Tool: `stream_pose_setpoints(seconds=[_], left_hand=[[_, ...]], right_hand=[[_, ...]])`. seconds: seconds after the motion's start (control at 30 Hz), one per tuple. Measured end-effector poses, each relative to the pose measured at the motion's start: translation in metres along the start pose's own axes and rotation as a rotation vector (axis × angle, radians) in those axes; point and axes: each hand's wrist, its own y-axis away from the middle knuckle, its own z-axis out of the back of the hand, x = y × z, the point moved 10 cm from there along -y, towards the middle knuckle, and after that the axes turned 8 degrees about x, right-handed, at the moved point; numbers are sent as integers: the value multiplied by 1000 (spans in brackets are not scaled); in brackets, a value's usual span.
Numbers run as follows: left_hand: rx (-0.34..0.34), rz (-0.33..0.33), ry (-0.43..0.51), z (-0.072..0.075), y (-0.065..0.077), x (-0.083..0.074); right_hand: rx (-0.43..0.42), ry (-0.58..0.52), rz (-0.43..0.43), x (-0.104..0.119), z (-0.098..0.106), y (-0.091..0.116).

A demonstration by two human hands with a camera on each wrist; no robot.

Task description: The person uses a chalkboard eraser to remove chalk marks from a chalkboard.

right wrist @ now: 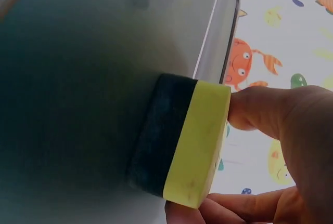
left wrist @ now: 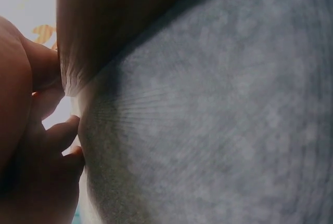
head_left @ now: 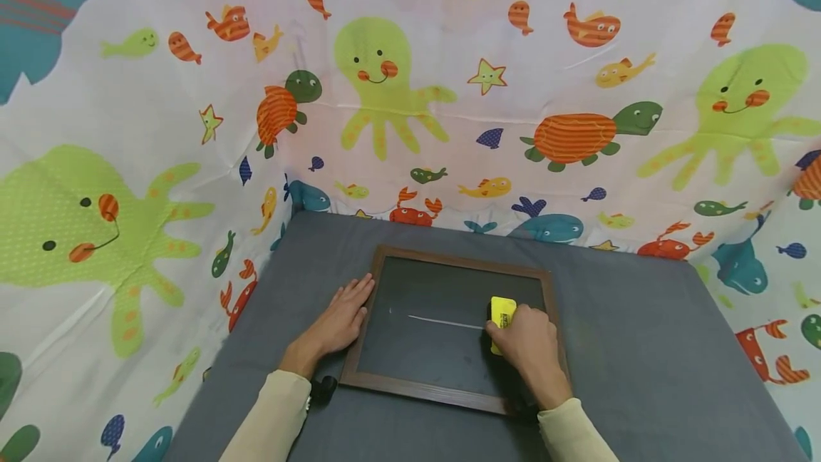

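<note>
A small chalkboard (head_left: 417,358) in a brown wooden frame (head_left: 426,388) lies flat, slightly turned, with a thin white line (head_left: 442,321) drawn across its dark surface. My right hand (head_left: 529,344) grips a yellow board eraser (head_left: 502,311) between thumb and fingers at the line's right end. In the right wrist view the eraser's dark felt side (right wrist: 161,135) is against the board, its yellow back held by the hand (right wrist: 307,135). My left hand (head_left: 340,316) rests at the frame's left edge, fingers extended; the left wrist view shows it beside the dark wood (left wrist: 104,21).
Grey cloth (head_left: 641,348) covers the tabletop around the board. A white curtain (head_left: 436,41) printed with sea animals hangs behind and along both sides. Something small and black (head_left: 323,389) shows under the left wrist, near the frame's lower left corner.
</note>
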Motion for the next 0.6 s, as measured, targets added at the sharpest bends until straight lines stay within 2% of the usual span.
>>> stream_pose_setpoints(seconds=[0.27,0.6], left_hand=[[-29,-1,11,6,1,-3],[-19,3,-11,0,-1,-1]], right_hand=[[-42,44,23,20,0,1],[-32,82,55,58,-16,-7]])
